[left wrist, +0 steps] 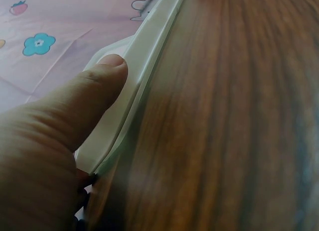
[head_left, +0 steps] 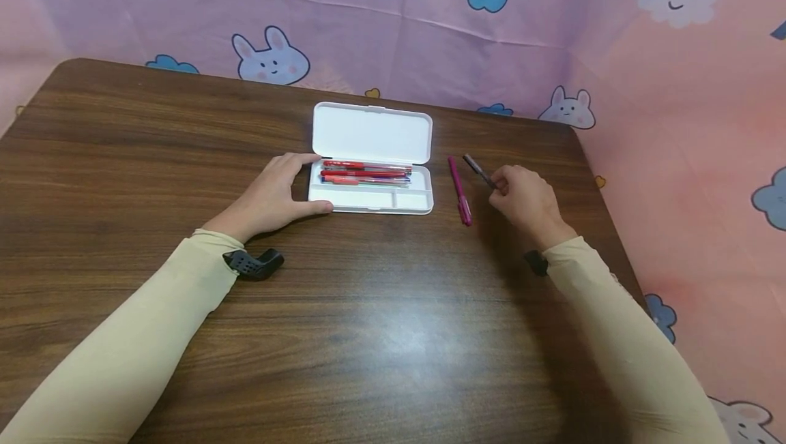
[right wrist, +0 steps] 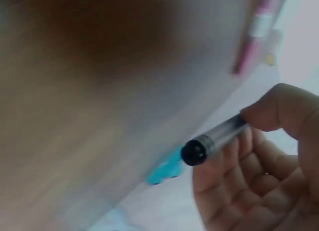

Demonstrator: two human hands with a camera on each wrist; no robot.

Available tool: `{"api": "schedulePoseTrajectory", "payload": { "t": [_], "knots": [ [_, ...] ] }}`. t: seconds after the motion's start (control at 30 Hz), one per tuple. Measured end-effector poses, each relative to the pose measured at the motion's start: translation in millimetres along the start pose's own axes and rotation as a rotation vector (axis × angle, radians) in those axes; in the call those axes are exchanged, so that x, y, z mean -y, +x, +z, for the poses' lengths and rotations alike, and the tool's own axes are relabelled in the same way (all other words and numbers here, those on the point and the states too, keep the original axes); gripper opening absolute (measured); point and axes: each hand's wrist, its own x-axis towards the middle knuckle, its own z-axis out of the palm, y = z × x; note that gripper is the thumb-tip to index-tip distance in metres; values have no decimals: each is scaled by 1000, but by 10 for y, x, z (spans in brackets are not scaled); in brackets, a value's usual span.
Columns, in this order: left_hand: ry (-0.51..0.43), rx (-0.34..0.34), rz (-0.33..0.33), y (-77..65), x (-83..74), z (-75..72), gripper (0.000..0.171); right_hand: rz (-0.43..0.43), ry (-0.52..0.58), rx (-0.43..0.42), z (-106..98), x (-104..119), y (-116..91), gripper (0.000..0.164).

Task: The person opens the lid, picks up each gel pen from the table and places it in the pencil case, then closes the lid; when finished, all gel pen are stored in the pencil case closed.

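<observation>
A white pencil case (head_left: 356,198) lies on the table with its lid (head_left: 371,132) swung back. Several pens (head_left: 368,174), mostly red, fill its rear compartment. My left hand (head_left: 273,198) grips the case by its left end, thumb at the front edge and fingers near the hinge; the left wrist view shows the thumb (left wrist: 92,89) against the case wall (left wrist: 144,52). Between the thumb and fingers of my right hand (head_left: 527,200), a slim grey pen (head_left: 477,168) is pinched, its black end (right wrist: 194,152) facing the right wrist camera. A magenta pen (head_left: 458,188) lies right of the case.
The brown wooden table (head_left: 344,335) runs back to a patterned cloth (head_left: 381,28), which also hangs along the right side. Black wrist bands (head_left: 253,264) sit on both wrists. Light glares off the tabletop in front of the case.
</observation>
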Motion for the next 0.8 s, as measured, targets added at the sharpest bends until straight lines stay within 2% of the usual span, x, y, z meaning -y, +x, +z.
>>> {"api": "schedulePoseTrajectory", "payload": {
  "t": [0.1,0.2,0.3,0.37,0.53,0.8],
  "knots": [
    [0,0,-6,-12,14,-8,103,-110,5,-63,13,282,77,23],
    [2,-4,-6,-21,23,-10,102,-259,-19,-96,75,622,164,22],
    [2,-8,-1,-20,21,-3,101,-402,-63,-104,173,936,244,23],
    [4,-12,4,-12,21,8,101,-467,-92,-87,241,1110,299,24],
    [-3,-15,4,-1,17,25,101,-543,-139,-14,381,1364,431,26],
    [-10,-12,-6,-8,23,6,101,-574,-135,13,459,1466,539,25]
  ]
}}
